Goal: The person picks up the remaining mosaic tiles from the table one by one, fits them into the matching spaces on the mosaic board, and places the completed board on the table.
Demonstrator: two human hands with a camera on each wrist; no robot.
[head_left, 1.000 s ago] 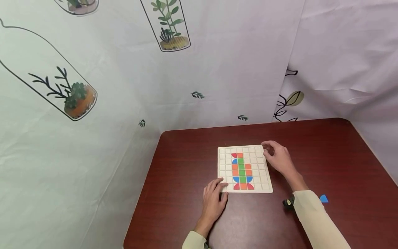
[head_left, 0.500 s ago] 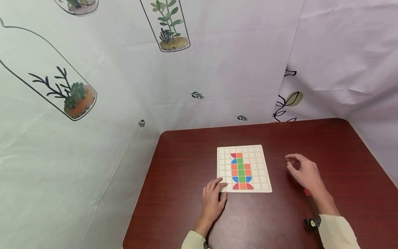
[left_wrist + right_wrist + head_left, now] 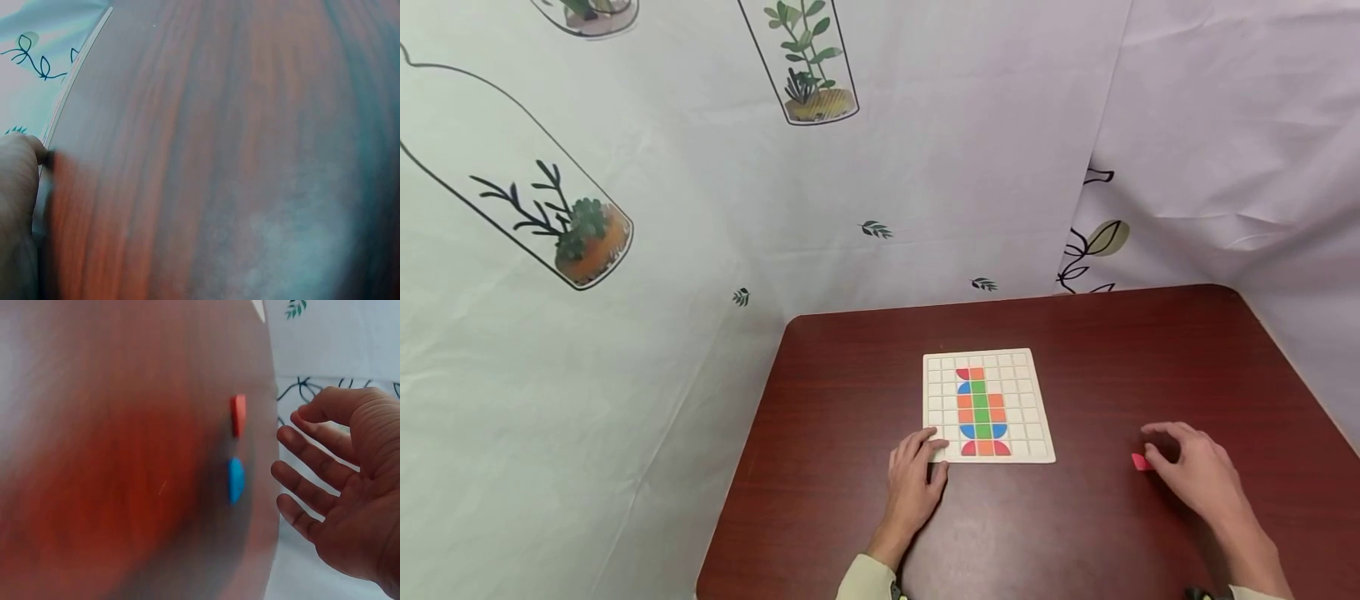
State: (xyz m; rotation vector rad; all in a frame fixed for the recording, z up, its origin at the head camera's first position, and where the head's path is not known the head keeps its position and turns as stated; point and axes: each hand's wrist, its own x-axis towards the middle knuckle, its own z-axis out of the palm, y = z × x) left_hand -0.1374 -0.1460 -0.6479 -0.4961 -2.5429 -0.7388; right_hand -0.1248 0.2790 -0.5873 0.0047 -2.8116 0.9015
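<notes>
A square cream grid board lies on the table, with red, orange, blue and green pieces set in its middle columns. My left hand rests its fingers on the board's near left corner; in the left wrist view only part of that hand shows beside the board's edge. My right hand hovers right of the board, beside a small red piece. The right wrist view shows this red piece and a blue rounded piece on the table, with the right hand's fingers loosely bent and holding nothing.
The dark red-brown table has rounded corners at the back. A white cloth printed with plants in jars hangs behind it and along its left side.
My right hand has moved from the board's far right corner rightward and nearer, down beside the red piece. The blue piece has become hidden in the head view. My left hand stays put.
</notes>
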